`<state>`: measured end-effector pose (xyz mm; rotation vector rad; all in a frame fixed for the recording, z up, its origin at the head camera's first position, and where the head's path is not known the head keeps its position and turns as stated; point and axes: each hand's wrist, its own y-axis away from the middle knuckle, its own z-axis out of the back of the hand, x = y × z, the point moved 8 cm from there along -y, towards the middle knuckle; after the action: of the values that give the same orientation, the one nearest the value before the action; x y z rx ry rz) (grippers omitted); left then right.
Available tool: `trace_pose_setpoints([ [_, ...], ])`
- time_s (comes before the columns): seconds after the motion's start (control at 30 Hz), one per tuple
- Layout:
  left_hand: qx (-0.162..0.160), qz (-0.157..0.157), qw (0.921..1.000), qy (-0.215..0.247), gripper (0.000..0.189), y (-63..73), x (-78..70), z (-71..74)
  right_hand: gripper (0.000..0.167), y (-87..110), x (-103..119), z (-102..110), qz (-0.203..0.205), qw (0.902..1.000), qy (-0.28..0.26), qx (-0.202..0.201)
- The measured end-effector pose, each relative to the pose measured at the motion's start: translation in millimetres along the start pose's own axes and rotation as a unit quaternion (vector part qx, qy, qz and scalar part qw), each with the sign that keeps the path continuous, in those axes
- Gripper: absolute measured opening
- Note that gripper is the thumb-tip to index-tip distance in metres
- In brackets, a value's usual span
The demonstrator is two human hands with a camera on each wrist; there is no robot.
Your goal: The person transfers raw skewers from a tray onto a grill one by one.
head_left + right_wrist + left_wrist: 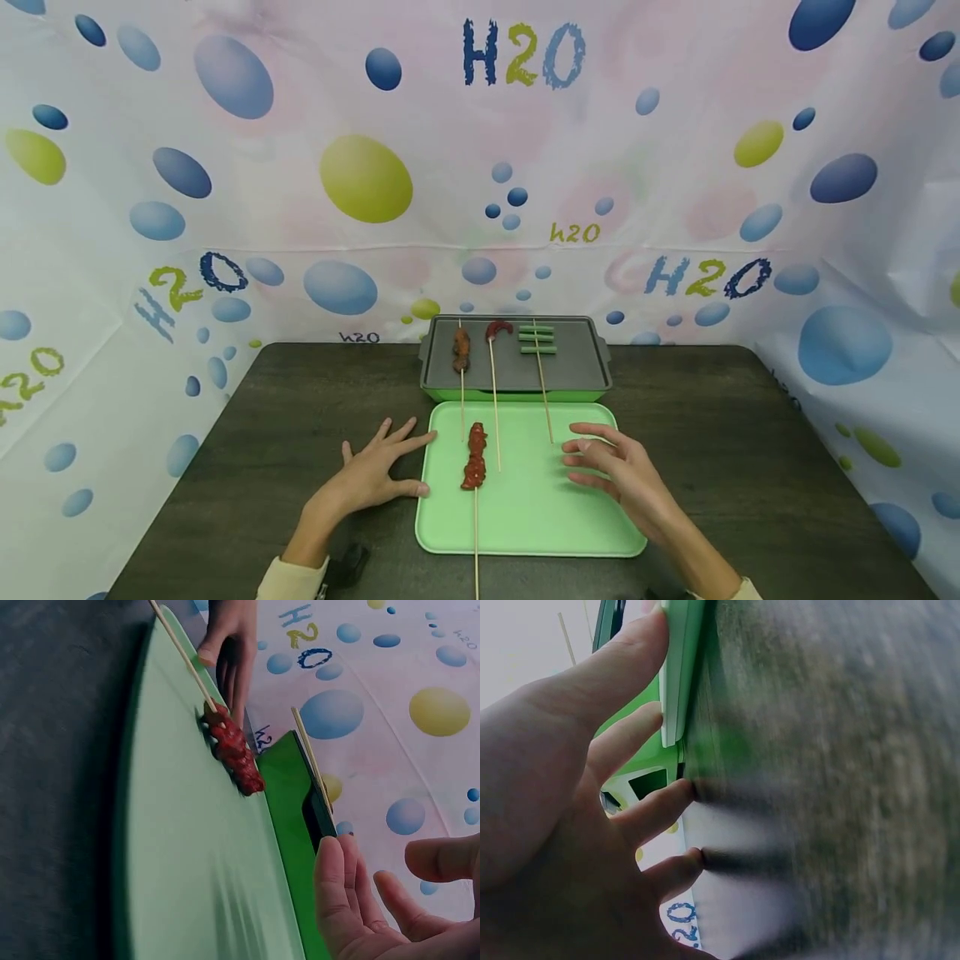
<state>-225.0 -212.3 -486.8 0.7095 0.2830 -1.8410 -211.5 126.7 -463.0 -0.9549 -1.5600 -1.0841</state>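
Observation:
My left hand [367,477] spreads its fingers at the left edge of a light green tray [555,517], with thumb and forefinger at the rim. In the left wrist view, the thumb [634,652] lies against the tray's side and other fingertips reach the table. A skewer of red meat [475,458] rests on the tray, its stick pointing past the near edge. Over the tray's right part hovers my right hand [618,475], fingers loosely bent and holding nothing, close to the stick end of a skewer with green pieces [537,338].
Behind the tray stands a grey grill pan [577,367] with a green base. Across it lie the green skewer, a brown meat skewer [461,350] and one with a curled dark red piece [498,329]. The dark table [697,417] meets a patterned curtain [450,233].

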Motion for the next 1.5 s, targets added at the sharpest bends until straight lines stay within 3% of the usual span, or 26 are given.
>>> trace_pose_setpoints([
  [0.47, 0.004, 0.002, 1.0, -0.005, 0.082, 0.0, -0.7, -1.4, 0.049, 39.0, -40, -42, -0.024, 0.9952, -0.018, 0.093],
  [0.8, 0.004, 0.0, 1.0, -0.009, 0.082, 0.0, -0.9, -1.8, 0.05, 54.4, -68, -81, -0.057, 0.9735, -0.085, 0.205],
  [1.1, 0.004, 0.0, 1.0, -0.005, 0.082, -1.1, 1.1, -1.9, 0.056, 53.5, -83, -108, -0.092, 0.9615, -0.105, 0.237],
  [1.3, 0.003, 0.004, 1.0, -0.006, 0.082, -0.4, 2.0, -1.2, 0.06, 48.4, -86, -125, -0.113, 0.9519, -0.148, 0.243],
  [1.5, 0.001, 0.002, 1.0, -0.003, 0.081, -0.2, 1.5, -0.9, 0.062, 44.7, -86, -135, -0.12, 0.9523, -0.16, 0.23],
])
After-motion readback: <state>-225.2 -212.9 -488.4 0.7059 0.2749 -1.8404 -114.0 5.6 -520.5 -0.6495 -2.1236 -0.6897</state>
